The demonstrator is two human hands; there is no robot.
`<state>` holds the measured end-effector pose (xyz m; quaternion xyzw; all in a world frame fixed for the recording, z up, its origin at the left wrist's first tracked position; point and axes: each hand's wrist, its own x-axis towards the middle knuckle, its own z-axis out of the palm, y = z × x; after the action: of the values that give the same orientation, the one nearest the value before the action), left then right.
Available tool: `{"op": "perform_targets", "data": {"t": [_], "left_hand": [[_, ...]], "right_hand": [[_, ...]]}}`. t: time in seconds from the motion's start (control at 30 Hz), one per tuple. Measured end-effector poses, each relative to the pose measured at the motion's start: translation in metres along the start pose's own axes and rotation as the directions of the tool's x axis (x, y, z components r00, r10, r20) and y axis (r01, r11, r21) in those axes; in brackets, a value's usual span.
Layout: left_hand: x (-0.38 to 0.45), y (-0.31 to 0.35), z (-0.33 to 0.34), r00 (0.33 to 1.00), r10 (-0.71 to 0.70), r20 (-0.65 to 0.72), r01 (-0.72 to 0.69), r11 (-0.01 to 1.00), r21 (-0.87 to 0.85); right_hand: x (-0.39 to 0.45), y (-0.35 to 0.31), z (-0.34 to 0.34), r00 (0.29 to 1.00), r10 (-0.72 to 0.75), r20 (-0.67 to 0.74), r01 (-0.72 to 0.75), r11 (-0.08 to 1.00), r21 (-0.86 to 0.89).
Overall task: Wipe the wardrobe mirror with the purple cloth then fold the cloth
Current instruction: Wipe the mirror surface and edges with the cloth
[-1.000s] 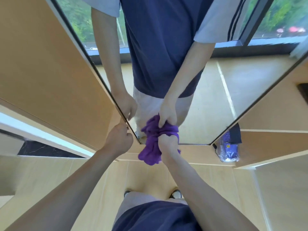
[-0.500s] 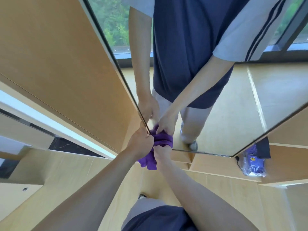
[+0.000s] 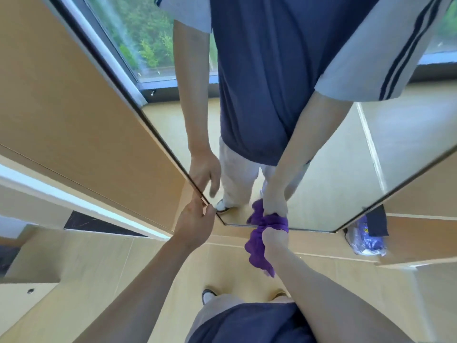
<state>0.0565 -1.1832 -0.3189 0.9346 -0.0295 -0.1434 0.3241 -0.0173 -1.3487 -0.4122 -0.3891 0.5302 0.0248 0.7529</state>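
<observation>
purple cloth [image 3: 257,246]: soft, light, bunched against mirror [image 3: 321,189] bottom edge; right hand [image 3: 274,241] fingers clenched around it. left hand [image 3: 195,224] pinches mirror door edge. for folding, likely best taken by corners.

Cloth [image 3: 257,246] solid purple, no pattern. Mirror [image 3: 346,169] edged by a thin dark frame. Wardrobe panel [image 3: 74,107] tan wood tone, plain. Floor [image 3: 158,268] pale yellowish wood with faint seams. Shirt [image 3: 249,323] navy; in the reflection its sleeves are light grey with two dark stripes. Trousers [image 3: 212,308] off-white. Bag [image 3: 368,241] at right looks blue-purple with print, too blurred to read.
</observation>
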Motion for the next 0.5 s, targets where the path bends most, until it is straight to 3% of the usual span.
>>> {"op": "perform_targets", "data": {"t": [0.07,0.17,0.23,0.33,0.43,0.5], "left_hand": [[-0.001,-0.005,0.003,1.0,0.026,0.006,-0.026,1.0,-0.008],[0.001,-0.014,0.008,0.995,0.091,0.028,-0.092,0.996,0.021],[0.006,-0.019,0.008,0.993,0.112,0.041,-0.114,0.992,0.051],[0.012,-0.025,0.008,0.988,0.132,0.086,-0.137,0.989,0.057],[0.01,-0.025,0.01,0.988,0.109,0.106,-0.115,0.992,0.046],[0.009,-0.024,0.009,0.986,0.11,0.127,-0.116,0.992,0.045]], "right_hand": [[-0.002,-0.009,-0.016,0.994,-0.107,0.001,0.107,0.991,0.077],[0.001,-0.019,-0.053,0.958,-0.25,-0.137,0.266,0.958,0.111],[0.011,-0.024,-0.075,0.938,-0.274,-0.211,0.296,0.952,0.081],[0.018,-0.033,-0.092,0.934,-0.199,-0.296,0.236,0.967,0.094],[0.016,-0.045,-0.095,0.966,-0.112,-0.232,0.119,0.993,0.017],[0.012,-0.046,-0.092,0.963,-0.068,-0.261,0.062,0.998,-0.033]]}}
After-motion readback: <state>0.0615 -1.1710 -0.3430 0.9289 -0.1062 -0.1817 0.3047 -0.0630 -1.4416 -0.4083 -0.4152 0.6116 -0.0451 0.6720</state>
